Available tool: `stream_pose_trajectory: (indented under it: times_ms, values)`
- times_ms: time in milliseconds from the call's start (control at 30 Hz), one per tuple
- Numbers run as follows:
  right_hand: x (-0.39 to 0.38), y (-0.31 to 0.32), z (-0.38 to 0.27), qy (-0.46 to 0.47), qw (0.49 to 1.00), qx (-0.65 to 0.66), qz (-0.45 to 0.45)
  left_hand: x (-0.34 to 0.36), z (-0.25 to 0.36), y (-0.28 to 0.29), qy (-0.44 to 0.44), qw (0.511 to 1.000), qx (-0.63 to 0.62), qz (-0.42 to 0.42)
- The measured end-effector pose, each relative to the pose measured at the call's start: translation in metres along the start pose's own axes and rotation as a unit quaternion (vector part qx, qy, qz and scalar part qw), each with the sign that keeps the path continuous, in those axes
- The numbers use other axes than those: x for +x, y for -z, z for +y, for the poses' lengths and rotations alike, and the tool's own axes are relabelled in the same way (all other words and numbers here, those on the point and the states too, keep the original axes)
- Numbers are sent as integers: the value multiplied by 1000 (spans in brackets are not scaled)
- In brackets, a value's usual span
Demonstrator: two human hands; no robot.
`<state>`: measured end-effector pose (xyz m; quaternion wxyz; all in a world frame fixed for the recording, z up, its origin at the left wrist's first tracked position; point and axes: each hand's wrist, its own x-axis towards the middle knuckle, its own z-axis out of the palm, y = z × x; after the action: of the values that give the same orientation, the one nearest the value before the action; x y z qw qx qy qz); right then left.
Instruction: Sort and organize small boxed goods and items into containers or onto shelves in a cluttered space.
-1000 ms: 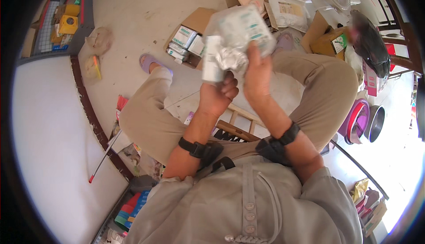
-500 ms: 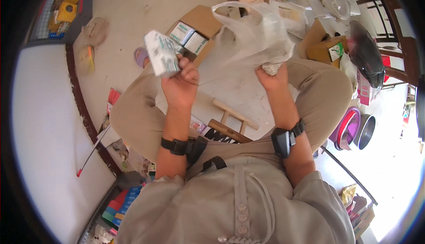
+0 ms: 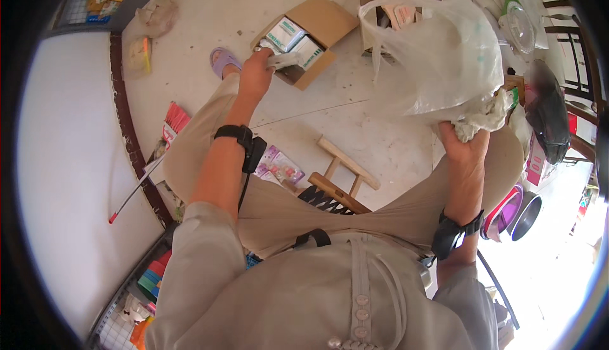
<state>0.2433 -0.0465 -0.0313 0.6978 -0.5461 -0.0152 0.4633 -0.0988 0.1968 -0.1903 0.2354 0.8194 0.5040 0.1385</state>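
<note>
Left hand (image 3: pixel 255 74) was stretched out at 11 o'clock, fingers pinched on a small white-and-green packet (image 3: pixel 283 60) at the near edge of an open cardboard box (image 3: pixel 330 23). The box was a shallow brown tray with its flaps splayed, holding a few more flat rectangular packs of the same kind. Forearm was nearly straight, with a black strap at the wrist.

Right hand (image 3: pixel 466 150) was raised at 2 o'clock, palm up, fist clamped on the bunched neck of a thin translucent plastic bag (image 3: pixel 438 64). The bag was crinkled and ballooned, mouth gaping toward the box; its contents were too blurred to tell.

The concrete floor (image 3: pixel 209 13) was pale, stained and cracked. Between the knees a wooden stool frame (image 3: pixel 339 175) stuck up at 6 o'clock. Open floor lay between box and bag. The 1–3 o'clock side was crowded with bags and cartons; a lilac sandal (image 3: pixel 222 61) sat just beside the left hand.
</note>
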Motion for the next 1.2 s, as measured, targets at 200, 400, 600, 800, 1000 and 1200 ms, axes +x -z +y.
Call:
stream_pose_trajectory:
  times_ms: [200,400,600,800,1000,1200]
  values:
    - [13,15,5,-70,973,221,-5,28,-22,-29,-138,978,83,-136]
    - [18,16,9,-93,969,225,-36,47,-30,-47,-222,954,84,-186]
    - [23,20,17,-96,955,248,-134,61,-47,-38,-238,942,25,-235]
    - [25,23,19,-127,931,320,-122,66,-61,-28,-200,939,-54,-274]
    - [22,23,22,-137,936,307,-107,57,-70,-13,-137,954,-62,-259]
    - [22,27,25,-141,937,306,-90,50,-77,-27,-176,949,130,-228]
